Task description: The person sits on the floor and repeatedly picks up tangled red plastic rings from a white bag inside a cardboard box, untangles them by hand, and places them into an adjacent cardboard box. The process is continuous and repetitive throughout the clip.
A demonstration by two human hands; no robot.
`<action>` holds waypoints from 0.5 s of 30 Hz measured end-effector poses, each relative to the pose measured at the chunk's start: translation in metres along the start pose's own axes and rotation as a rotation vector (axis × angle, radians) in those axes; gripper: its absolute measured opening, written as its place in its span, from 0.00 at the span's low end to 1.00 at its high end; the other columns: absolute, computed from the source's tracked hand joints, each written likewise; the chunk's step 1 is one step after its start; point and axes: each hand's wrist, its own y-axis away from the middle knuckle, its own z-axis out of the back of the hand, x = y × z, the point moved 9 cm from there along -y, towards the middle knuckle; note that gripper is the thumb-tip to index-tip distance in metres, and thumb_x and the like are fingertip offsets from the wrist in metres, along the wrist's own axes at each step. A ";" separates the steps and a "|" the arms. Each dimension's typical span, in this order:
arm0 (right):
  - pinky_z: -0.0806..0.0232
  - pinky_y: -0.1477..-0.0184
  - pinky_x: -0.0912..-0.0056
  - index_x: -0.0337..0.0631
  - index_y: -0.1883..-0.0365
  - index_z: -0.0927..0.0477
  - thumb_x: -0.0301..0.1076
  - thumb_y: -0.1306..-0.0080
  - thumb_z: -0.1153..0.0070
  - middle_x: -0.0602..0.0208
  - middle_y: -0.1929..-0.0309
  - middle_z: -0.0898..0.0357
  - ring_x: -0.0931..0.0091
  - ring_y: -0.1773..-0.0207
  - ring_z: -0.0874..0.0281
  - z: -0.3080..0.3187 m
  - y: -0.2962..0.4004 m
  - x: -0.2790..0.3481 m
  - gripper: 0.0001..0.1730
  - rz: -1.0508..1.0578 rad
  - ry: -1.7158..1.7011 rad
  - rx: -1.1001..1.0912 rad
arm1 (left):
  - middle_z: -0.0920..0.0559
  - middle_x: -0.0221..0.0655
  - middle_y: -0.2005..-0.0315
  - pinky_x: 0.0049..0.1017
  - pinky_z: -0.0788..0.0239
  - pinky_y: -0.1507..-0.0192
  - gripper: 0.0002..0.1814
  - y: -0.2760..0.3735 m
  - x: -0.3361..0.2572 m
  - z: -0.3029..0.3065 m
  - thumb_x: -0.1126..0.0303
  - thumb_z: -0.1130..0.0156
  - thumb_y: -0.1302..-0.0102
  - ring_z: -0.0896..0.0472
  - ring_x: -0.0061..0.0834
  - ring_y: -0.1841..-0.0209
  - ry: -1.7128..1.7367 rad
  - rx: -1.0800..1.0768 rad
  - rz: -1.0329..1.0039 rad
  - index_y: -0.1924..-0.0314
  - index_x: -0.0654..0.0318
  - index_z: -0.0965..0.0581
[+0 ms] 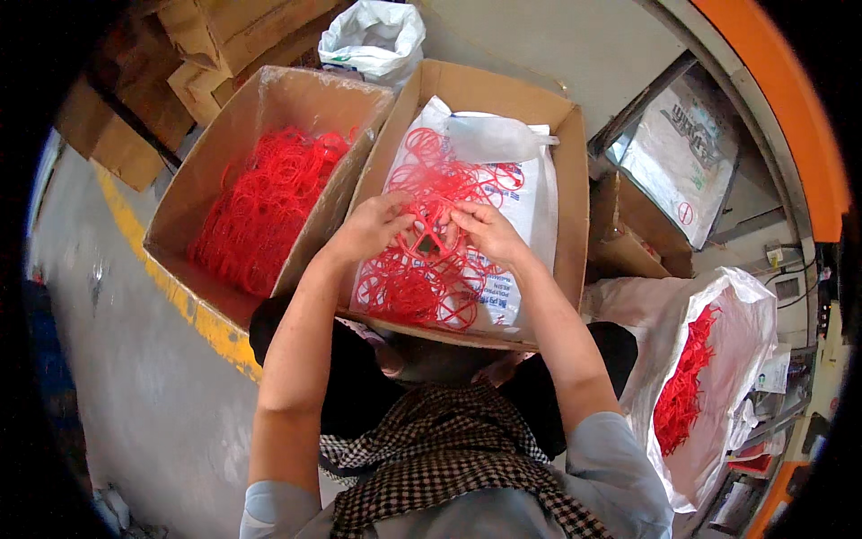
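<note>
Between my two hands is a thin red plastic ring piece (431,250) with crossing strips. My left hand (375,226) pinches its left side with thumb and fingers. On the opposite side, the fingers of my right hand (486,230) grip it too. Both hands are over an open cardboard box (572,202) lined with a white woven sack (539,195) that bears printing. Loose red plastic ring pieces (407,296) lie on the sack below and beyond my hands. A clear plastic bottle-shaped container (495,139) lies on its side at the box's far end.
Left of the lined box stands another cardboard box (195,168) heaped with tangled red rings (269,202). An open white sack (734,323) at the right holds small red pieces (685,391). Behind are a white sack (374,40) and stacked cartons (236,34). A yellow line (175,290) crosses the floor.
</note>
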 end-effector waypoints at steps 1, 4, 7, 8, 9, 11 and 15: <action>0.33 0.66 0.78 0.36 0.61 0.26 0.37 0.30 0.59 0.69 0.73 0.24 0.79 0.67 0.26 0.002 0.004 0.007 0.14 0.015 0.008 -0.007 | 0.23 0.32 0.67 0.19 0.31 0.60 0.13 0.002 -0.007 -0.004 0.70 0.46 0.35 0.24 0.20 0.66 0.073 0.032 0.035 0.54 0.70 0.28; 0.31 0.65 0.77 0.35 0.58 0.25 0.38 0.30 0.59 0.66 0.70 0.23 0.78 0.66 0.24 0.005 0.013 0.016 0.15 0.047 -0.129 -0.036 | 0.24 0.31 0.75 0.20 0.31 0.71 0.08 0.010 -0.027 -0.007 0.71 0.48 0.34 0.26 0.17 0.74 0.152 -0.024 0.068 0.62 0.70 0.27; 0.30 0.65 0.74 0.35 0.57 0.26 0.39 0.30 0.59 0.64 0.67 0.22 0.75 0.65 0.23 -0.004 0.012 0.011 0.17 0.096 -0.518 -0.054 | 0.24 0.29 0.78 0.20 0.35 0.76 0.08 0.012 -0.032 0.000 0.70 0.49 0.33 0.28 0.16 0.78 0.129 -0.158 -0.090 0.66 0.69 0.27; 0.29 0.65 0.73 0.35 0.57 0.26 0.40 0.31 0.58 0.64 0.66 0.22 0.74 0.63 0.23 -0.007 0.008 0.010 0.17 0.134 -0.607 -0.043 | 0.25 0.28 0.78 0.19 0.36 0.76 0.08 0.013 -0.033 0.003 0.70 0.49 0.33 0.29 0.16 0.79 0.115 -0.203 -0.169 0.67 0.68 0.28; 0.29 0.65 0.72 0.35 0.56 0.26 0.40 0.31 0.58 0.64 0.65 0.22 0.74 0.62 0.23 -0.006 0.006 0.007 0.17 0.172 -0.694 -0.039 | 0.25 0.28 0.79 0.19 0.37 0.77 0.08 0.013 -0.034 0.002 0.70 0.49 0.33 0.29 0.16 0.80 0.112 -0.221 -0.127 0.67 0.68 0.28; 0.29 0.62 0.72 0.37 0.55 0.26 0.37 0.32 0.54 0.67 0.63 0.23 0.75 0.59 0.24 -0.005 0.008 0.001 0.14 0.209 -0.587 -0.033 | 0.25 0.28 0.81 0.19 0.37 0.78 0.08 0.015 -0.040 -0.002 0.70 0.49 0.33 0.28 0.17 0.81 0.105 -0.258 -0.045 0.67 0.68 0.27; 0.29 0.60 0.72 0.39 0.52 0.29 0.34 0.34 0.51 0.70 0.63 0.25 0.78 0.61 0.26 -0.029 0.006 0.008 0.13 0.203 -0.388 -0.064 | 0.25 0.32 0.82 0.22 0.36 0.78 0.07 0.022 -0.052 0.000 0.71 0.49 0.34 0.28 0.18 0.82 -0.253 -0.431 -0.219 0.66 0.69 0.27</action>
